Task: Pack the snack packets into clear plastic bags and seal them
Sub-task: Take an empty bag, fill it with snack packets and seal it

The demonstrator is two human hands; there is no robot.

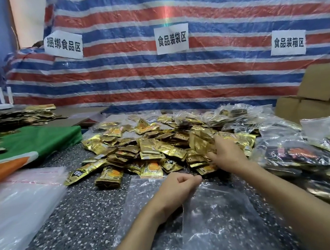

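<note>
Backdrop: we see a red, white and blue striped tarp (pixel 196 82) hung behind the work area, covered with clear film.
Table: a dark speckled stone top (pixel 69 233) carries everything below.
Loose heap: gold snack packets (pixel 138 149) lie piled in the middle of the table, some face up with an orange picture, in no container.
Filled bags: on the right, sealed clear bags (pixel 304 154) lie overlapping, each stuffed with dark and gold packets (we cannot count the packets inside).
Cartons: brown cardboard boxes (pixel 324 85) are stacked at the far right, flaps closed, so we cannot tell their contents.
Empty bags: a flat stack of clear zip bags (pixel 12 209) with a red strip near the top edge sits at the left, nothing in them.
Cloth: a green and orange sheet (pixel 41 142) lies beyond that stack, with more gold packets (pixel 0 122) heaped behind it.
Bag in work: one clear plastic bag (pixel 215 219) lies flat on the table in front of us, between the forearms, its mouth toward the heap; we see nothing inside it.
Right hand: the right hand (pixel 227 154) is at the near edge of the heap, fingers wrapped round a handful of gold packets (pixel 201 143) lifted a little above the pile.
Left hand: the left hand (pixel 177 186) is curled, its fingertips pinching the upper edge of the clear plastic bag.
Signs: three white paper signs (pixel 172 39) with Chinese characters are stuck to the tarp.
</note>
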